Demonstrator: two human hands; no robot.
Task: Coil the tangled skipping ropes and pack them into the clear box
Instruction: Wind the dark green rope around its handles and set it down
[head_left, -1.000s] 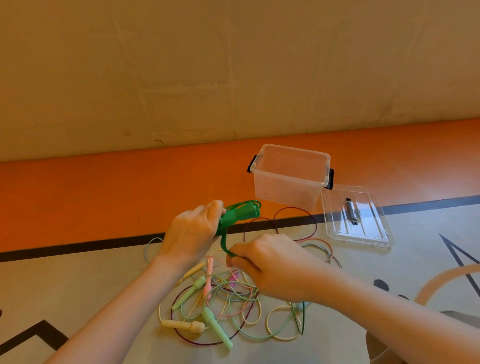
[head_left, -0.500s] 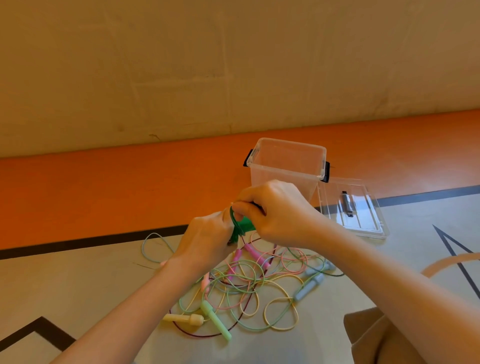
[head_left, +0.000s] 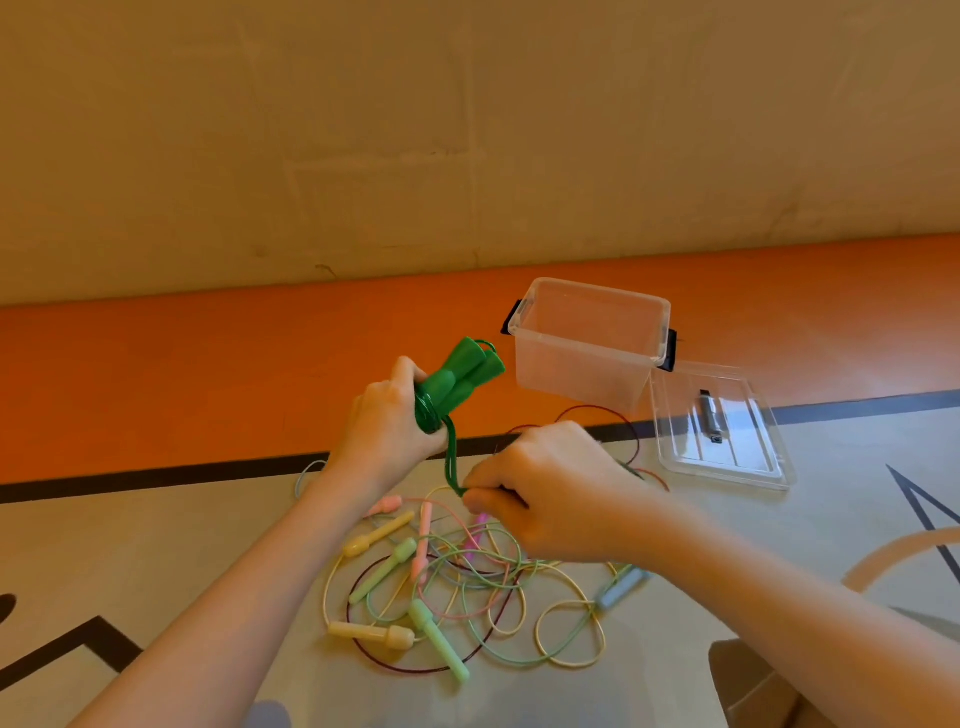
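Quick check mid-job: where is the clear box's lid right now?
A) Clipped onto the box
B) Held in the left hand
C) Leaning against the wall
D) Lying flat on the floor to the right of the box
D: the lid lies flat on the floor just right of the open clear box, while the left hand holds the dark green handles.
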